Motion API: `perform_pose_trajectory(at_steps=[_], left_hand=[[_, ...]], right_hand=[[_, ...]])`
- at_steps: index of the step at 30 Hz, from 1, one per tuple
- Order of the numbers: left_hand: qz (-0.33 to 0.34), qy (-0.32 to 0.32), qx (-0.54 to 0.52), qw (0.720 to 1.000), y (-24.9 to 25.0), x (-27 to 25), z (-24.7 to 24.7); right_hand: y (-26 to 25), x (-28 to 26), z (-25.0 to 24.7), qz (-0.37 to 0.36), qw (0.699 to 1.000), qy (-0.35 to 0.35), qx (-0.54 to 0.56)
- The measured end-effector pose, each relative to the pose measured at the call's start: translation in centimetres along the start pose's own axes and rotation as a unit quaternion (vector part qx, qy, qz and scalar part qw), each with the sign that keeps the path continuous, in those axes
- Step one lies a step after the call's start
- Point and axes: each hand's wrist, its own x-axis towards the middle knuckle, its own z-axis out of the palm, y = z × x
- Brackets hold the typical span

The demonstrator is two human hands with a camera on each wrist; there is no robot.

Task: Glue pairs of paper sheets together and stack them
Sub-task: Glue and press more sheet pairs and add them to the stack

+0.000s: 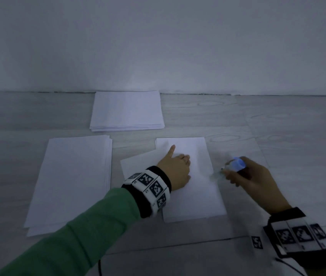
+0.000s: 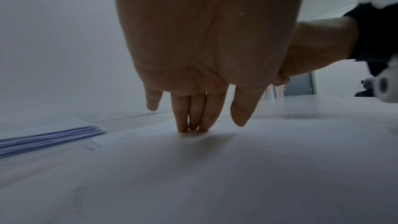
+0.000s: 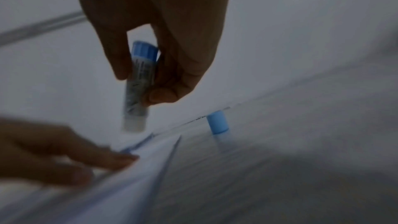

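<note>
A white sheet (image 1: 196,198) lies on the floor in front of me, over a second, skewed sheet (image 1: 136,164). My left hand (image 1: 176,166) presses flat on the top sheet; in the left wrist view its straight fingers (image 2: 193,118) touch the paper. My right hand (image 1: 253,180) grips an uncapped glue stick (image 1: 235,165) with a blue end, held just above the sheet's right edge. The right wrist view shows the glue stick (image 3: 135,108) pinched between thumb and fingers of my right hand (image 3: 141,85), its white tip pointing down. The picture is blurred.
A thick stack of white paper (image 1: 72,180) lies to the left, and another stack (image 1: 127,110) lies farther off against the wall. The blue cap (image 3: 217,122) stands upright on the grey wood-pattern floor (image 1: 277,126), beyond the sheet's right edge.
</note>
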Motion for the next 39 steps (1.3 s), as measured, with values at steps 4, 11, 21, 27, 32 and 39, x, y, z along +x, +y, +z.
perform_pose_trajectory(at_steps=[4, 11, 21, 27, 32, 39], left_hand=[[0.017, 0.008, -0.032, 0.999, -0.6, -0.3, 0.1], [0.025, 0.012, -0.068, 0.997, -1.0, -0.4, 0.3], [0.014, 0.093, -0.118, 0.989, 2.2, -0.8, 1.2], [0.026, 0.098, -0.114, 0.988, 2.5, -1.0, 1.2], [0.045, 0.090, -0.095, 0.990, 2.0, -1.3, 1.5], [-0.014, 0.171, -0.213, 0.962, -0.6, -5.7, 3.9]], right_hand=[[0.7, -1.3, -0.1, 0.080, 0.961, 0.096, 0.246], [0.9, -1.5, 0.6, 0.114, 0.972, 0.128, 0.161], [1.6, -1.3, 1.1, 0.138, 0.978, 0.146, -0.050], [1.5, -1.5, 1.1, 0.145, 0.979, 0.134, -0.043], [0.5, -2.6, 1.0, 0.141, 0.969, 0.202, -0.006], [-4.2, -4.6, 4.5, -0.144, 0.946, 0.245, -0.156]])
